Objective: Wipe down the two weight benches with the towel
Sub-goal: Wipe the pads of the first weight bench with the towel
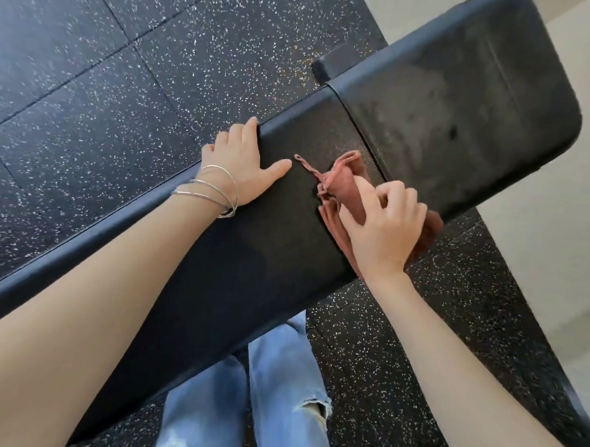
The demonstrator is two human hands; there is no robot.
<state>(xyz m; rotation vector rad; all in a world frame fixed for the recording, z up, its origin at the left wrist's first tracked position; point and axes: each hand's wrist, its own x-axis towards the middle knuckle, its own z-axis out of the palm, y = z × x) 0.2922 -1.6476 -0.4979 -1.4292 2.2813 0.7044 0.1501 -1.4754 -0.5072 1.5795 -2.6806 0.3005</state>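
Forearms enter from the bottom corners, cut off by the frame edge. Between them, below the pad, light-blue ripped jeans (278,393) are visible; the feet are out of view.

Bench (269,239): black, lying diagonally from lower left to upper right. Its lower-left end runs out of frame. A seam divides the long pad from the shorter end pad (464,95), which carries dull grey smears. A dark block (324,67) shows beside the far edge; its function cannot be made out.

Towel (340,188): rust-red, bunched, lying on the long pad just beside the seam. One loose hem strand trails toward the left thumb. Most of the cloth is hidden beneath the right hand (386,224), whose curled fingers clamp it; the remainder hangs past the near edge.

Left hand (242,162): apart from the right, palm flat on the pad, thumb spread, fingers laid over the far edge, most fingertips hidden. Thin bracelets (216,192) circle the wrist.

Floor (89,76): black speckled tiles.
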